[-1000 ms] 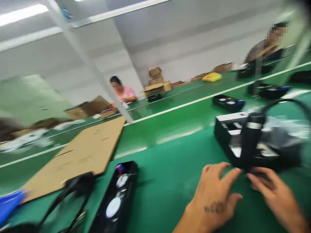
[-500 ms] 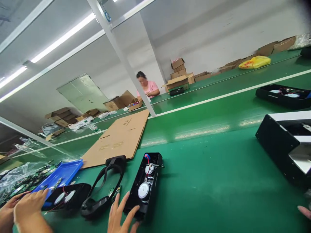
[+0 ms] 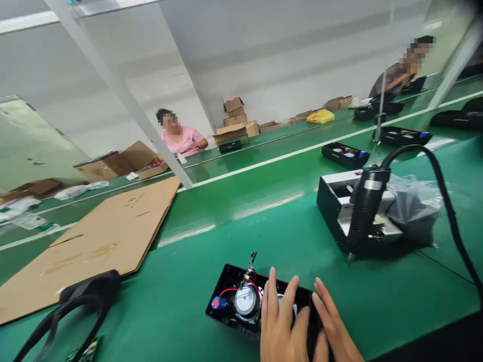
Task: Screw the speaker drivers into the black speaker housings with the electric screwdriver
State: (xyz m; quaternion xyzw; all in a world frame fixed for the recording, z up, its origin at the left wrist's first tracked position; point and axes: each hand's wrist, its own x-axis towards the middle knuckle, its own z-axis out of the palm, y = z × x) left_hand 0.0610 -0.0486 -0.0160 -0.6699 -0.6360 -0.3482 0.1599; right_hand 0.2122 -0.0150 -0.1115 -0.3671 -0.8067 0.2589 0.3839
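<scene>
A black speaker housing (image 3: 230, 322) lies open side up on the green bench, its long side running left to right. Inside sits a round silver speaker driver (image 3: 246, 301), with red wires and a blue part (image 3: 217, 302) at the left end. A small board (image 3: 252, 258) on wires sticks up past the far rim. My left hand (image 3: 283, 319) rests over the housing's right half with fingers spread, hiding most of a second driver. At the right end, my right hand (image 3: 335, 322) touches the housing, fingers stretched out; its thumb side is partly hidden.
A black electric screwdriver (image 3: 366, 211) hangs before a black-and-white box (image 3: 327, 211) and a plastic bag (image 3: 415, 206). Left are a black strapped headset (image 3: 90, 286), a circuit board (image 3: 90, 349) and a cardboard sheet (image 3: 116, 226). More housings (image 3: 345, 155) lie beyond. Two people (image 3: 184, 141) sit across.
The view has swung right. The housing has turned from lengthwise to crosswise, and my right hand has come in to its right end. A co-worker's hands at the left are out of view.
</scene>
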